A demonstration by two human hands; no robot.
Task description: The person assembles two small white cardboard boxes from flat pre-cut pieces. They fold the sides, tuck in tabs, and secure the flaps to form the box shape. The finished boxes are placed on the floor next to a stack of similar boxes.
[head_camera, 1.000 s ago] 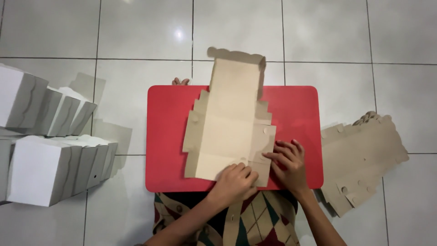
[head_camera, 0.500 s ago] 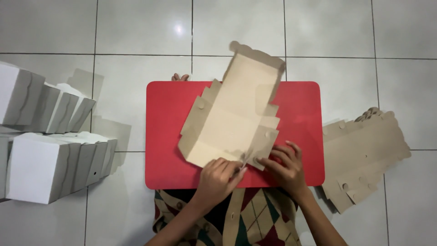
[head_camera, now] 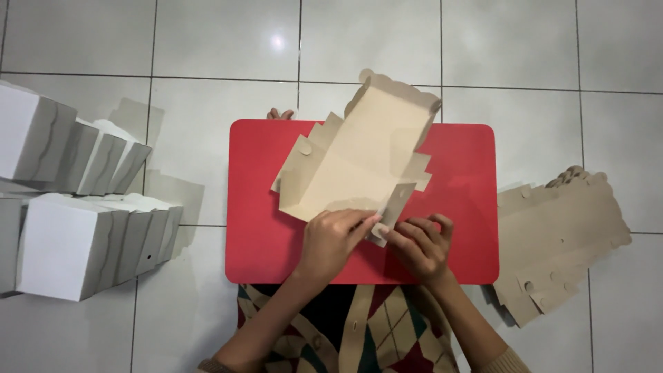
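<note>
A flat brown cardboard box blank (head_camera: pixel 362 155) lies tilted on a small red table (head_camera: pixel 469 173), its top end pointing to the upper right past the table's far edge. My left hand (head_camera: pixel 331 238) presses on the blank's near edge and pinches a flap there. My right hand (head_camera: pixel 418 245) grips the small side tab at the blank's near right corner, fingers curled. Both hands meet at that corner.
Two rows of folded white boxes (head_camera: pixel 62 200) stand on the tiled floor at the left. A stack of flat brown blanks (head_camera: pixel 559 238) lies on the floor to the right of the table. Toes (head_camera: pixel 280 114) show beyond the table's far edge.
The blank has turned clockwise, its top end swinging to the right. Both hands have closed in on the near right corner and are folding a tab there.
</note>
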